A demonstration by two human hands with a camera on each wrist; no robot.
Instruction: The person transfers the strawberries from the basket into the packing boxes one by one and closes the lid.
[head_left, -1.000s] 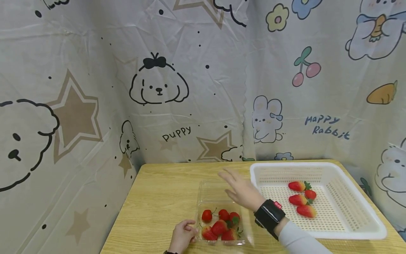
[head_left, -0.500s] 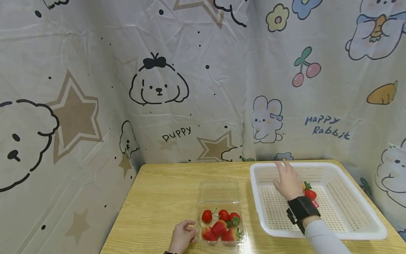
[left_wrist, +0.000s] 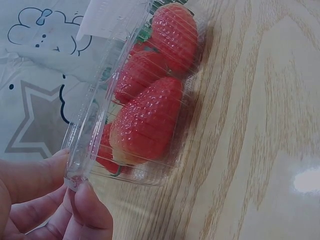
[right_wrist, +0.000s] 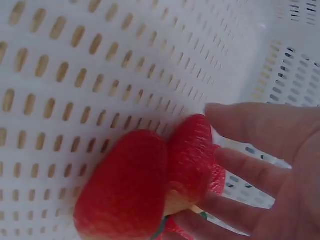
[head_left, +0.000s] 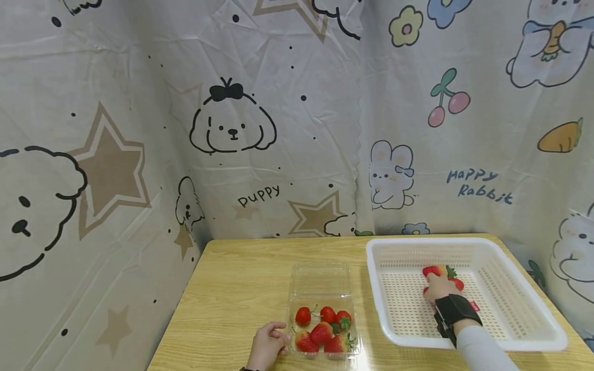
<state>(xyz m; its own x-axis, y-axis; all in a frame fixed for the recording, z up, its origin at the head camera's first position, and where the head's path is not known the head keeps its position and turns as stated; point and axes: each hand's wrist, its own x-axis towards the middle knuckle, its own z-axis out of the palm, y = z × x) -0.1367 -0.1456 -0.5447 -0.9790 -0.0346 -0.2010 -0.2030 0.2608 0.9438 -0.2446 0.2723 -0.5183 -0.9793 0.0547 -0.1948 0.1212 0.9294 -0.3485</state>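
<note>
My left hand (head_left: 266, 344) pinches the rim of a clear plastic clamshell box (left_wrist: 80, 150) between thumb and fingers. Its lid (head_left: 320, 278) is folded back, away from me. Inside lie several red strawberries (head_left: 322, 333) and round red fruits with thin stems (head_left: 303, 316). My right hand (head_left: 438, 289) is down in the white basket (head_left: 387, 330), its fingers extended to the middle strawberry (right_wrist: 190, 157). In the right wrist view the fingertips are at that strawberry's side, not closed round it. Another strawberry (right_wrist: 125, 185) lies beside it; the head view hides that one behind my hand.
A strawberry with green leaves (head_left: 432, 270) and a round red fruit (head_left: 458, 284) also lie in the basket. The basket's raised rim surrounds them. The wooden table (head_left: 232, 293) extends left of the box, and a printed curtain (head_left: 278, 129) hangs behind.
My right hand has moved right from over the clamshell box to above the basket, then down to the strawberries in it. My left hand has stayed at the box's rim.
</note>
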